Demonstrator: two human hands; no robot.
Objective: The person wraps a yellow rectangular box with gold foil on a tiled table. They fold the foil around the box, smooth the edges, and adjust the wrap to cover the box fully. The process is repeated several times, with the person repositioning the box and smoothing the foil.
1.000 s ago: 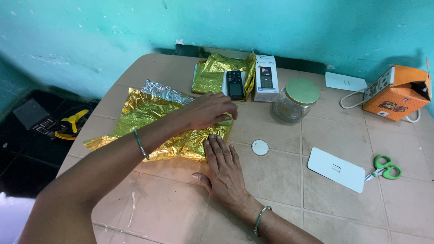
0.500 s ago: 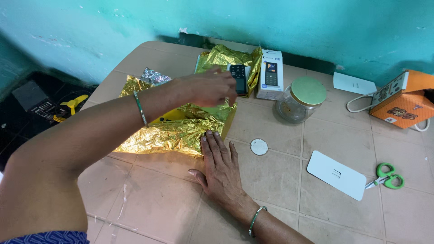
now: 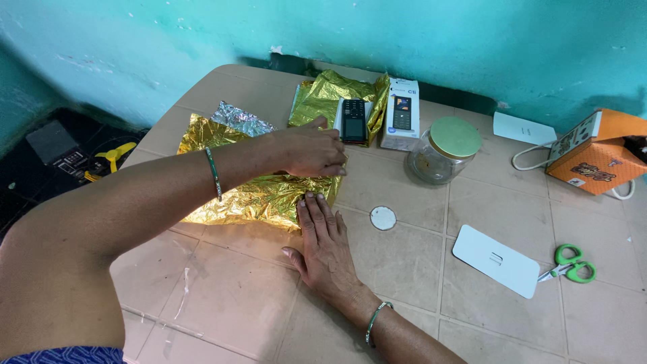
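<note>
gold foil (image 3: 263, 195) lies flat again on the counter (image 3: 236, 296); a moment ago our left hand (image 3: 313, 152) had it lifted. now that hand presses it, fingers curled, while our right hand (image 3: 325, 246) pins its edge, open-palmed.

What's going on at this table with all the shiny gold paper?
A person is working a crinkled sheet of gold foil on a tan table. The left hand presses down on the foil's far right part, while the right hand lies flat with its fingertips on the foil's near edge. Behind lie a second foil piece, a small black phone and its box. A lidded jar, scissors and a white card sit untouched to the right.
</note>
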